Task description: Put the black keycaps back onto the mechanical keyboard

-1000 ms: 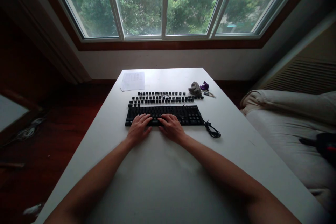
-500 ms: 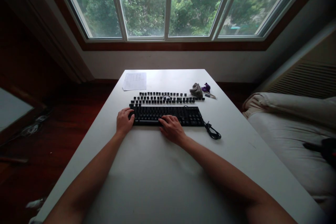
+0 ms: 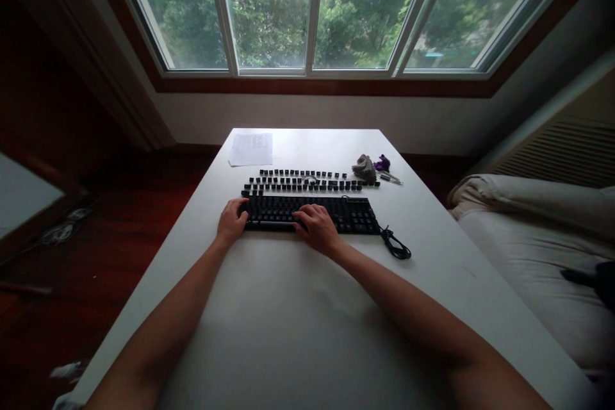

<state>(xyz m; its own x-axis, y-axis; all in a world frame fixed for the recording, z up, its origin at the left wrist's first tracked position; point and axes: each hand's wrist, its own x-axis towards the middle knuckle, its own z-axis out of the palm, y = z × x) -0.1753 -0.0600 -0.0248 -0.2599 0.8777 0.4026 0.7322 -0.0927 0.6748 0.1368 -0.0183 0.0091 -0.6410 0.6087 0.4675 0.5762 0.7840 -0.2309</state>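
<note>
A black keyboard (image 3: 273,225) lies across the white table in front of me. My left hand (image 3: 232,220) is closed around its left end, thumb at the near edge and fingers toward the back corner. Over the middle of the keyboard rests my right hand (image 3: 317,225). Its fingers reach left over the keys, with a gap between index finger and thumb, and no held thing shows. Just behind the keyboard, loose black keycaps (image 3: 307,188) stand in several rows. The keyboard's bundled cable (image 3: 396,245) lies off its right end.
Printed paper (image 3: 250,149) lies at the table's back left. A grey cloth (image 3: 364,168), a purple cloth (image 3: 382,163) and pen-like tools (image 3: 391,177) sit at the back right. Right of the table (image 3: 269,333) stands a pale padded seat (image 3: 519,256); a window (image 3: 269,13) is ahead.
The view has shifted slightly, so everything appears a little farther right. My right hand's thumb has moved up closer to the index finger. My left hand stays on the keyboard's end.
</note>
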